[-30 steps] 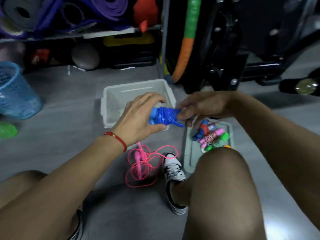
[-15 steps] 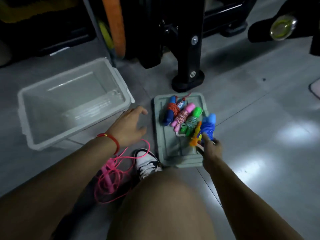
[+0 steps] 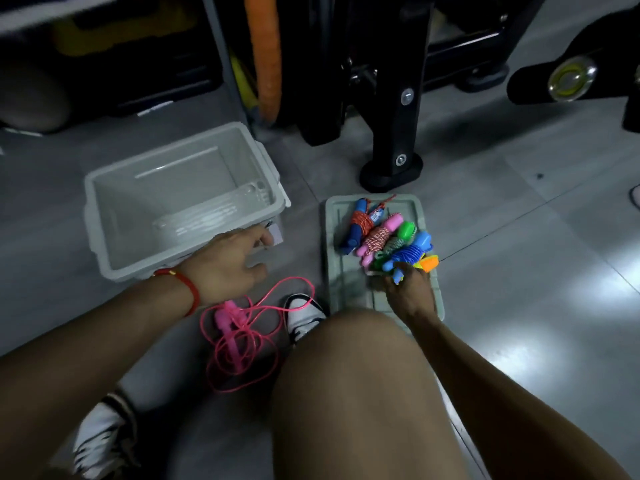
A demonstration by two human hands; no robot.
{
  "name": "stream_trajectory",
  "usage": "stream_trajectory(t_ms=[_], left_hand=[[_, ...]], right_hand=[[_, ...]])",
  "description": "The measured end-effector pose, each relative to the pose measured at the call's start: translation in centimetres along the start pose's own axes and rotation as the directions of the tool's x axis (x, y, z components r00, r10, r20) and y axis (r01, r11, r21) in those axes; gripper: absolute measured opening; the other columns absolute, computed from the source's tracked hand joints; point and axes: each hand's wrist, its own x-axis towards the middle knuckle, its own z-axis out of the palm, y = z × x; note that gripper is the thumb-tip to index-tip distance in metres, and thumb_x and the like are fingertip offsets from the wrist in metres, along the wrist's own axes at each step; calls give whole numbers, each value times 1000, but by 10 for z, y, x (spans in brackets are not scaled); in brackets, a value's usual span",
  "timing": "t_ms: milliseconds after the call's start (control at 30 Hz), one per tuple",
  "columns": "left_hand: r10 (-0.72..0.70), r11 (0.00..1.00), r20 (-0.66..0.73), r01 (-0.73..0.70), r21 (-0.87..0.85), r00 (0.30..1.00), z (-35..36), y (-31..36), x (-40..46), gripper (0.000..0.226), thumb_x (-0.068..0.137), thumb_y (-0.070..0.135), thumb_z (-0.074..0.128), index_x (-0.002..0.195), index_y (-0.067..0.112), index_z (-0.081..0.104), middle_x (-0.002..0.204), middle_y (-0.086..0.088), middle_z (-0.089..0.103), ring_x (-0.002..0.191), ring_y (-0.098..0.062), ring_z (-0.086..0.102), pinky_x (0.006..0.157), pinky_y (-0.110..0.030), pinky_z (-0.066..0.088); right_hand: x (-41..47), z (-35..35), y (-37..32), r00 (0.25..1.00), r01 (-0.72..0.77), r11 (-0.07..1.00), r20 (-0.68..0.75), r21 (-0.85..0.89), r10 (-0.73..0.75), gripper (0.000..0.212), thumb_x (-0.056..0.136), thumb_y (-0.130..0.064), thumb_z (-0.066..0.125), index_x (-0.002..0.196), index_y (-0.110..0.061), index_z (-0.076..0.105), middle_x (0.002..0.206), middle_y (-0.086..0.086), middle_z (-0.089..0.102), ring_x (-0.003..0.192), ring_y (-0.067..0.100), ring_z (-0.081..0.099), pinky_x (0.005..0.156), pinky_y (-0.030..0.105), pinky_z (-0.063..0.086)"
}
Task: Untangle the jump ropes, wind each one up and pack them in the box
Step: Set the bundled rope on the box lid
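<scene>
1. The right hand [image 3: 408, 289] reaches onto the grey lid [image 3: 349, 289] lying flat on the floor, its fingers [image 3: 398, 276] curled round the near end of the wound blue jump rope [image 3: 410, 254]; it looks to be setting that bundle at the right end of the row, so the finished ropes stay gathered in one spot.

2. On the lid, from left to right, lie a blue-handled rope bound in orange cord [image 3: 358, 225], a pink-handled rope in red-and-white cord [image 3: 379, 239], a green-handled rope [image 3: 398, 242], then the blue one; an orange handle [image 3: 430, 263] pokes out just beside it; all touch one another, each wound tight, probably so they cannot knot again.

3. The left hand [image 3: 228, 263] hovers by the near corner of the box [image 3: 104, 233], fingers loosely spread and holding nothing; whether the fingertips touch the wall I cannot tell.

4. The box stands open on the floor with no rope inside; packing is not yet begun.

5. The pink jump rope [image 3: 242, 327] sprawls in loose loops on the floor between the left forearm and the shoe [image 3: 303, 315]; I judge it the next to untangle and wind.
</scene>
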Motion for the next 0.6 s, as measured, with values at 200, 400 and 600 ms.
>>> stream_trajectory(t_ms=[200, 400, 600], left_hand=[[-53, 998, 38, 52, 25, 998, -40, -30, -87, 47, 86, 38, 63, 130, 27, 52, 134, -2, 56, 124, -20, 50, 103, -28, 40], [-219, 971, 116, 205, 124, 969, -36, -87, -145, 47, 95, 33, 57, 140, 25, 47, 140, -5, 53, 132, -24, 45, 101, -24, 35], [-274, 940, 142, 234, 246, 951, -18, -139, -165, 53, 94, 39, 55, 144, 39, 38, 146, 8, 42, 137, -21, 31, 108, -48, 35]], right_hand=[[-2, -39, -136, 739, 560, 828, 465, -23, -487, 8, 93, -24, 66, 94, -20, 73, 90, 4, 69, 81, 18, 68, 73, 28, 46], [-9, -24, -269, 348, 819, 563, 876, -111, -334, 19, 92, -24, 71, 111, -18, 72, 97, -6, 67, 81, 7, 62, 83, 23, 49], [-27, 105, -285, 287, 915, 349, 933, -201, -217, 32, 97, -26, 62, 127, -15, 65, 125, 3, 64, 118, 23, 59, 96, 22, 37]])
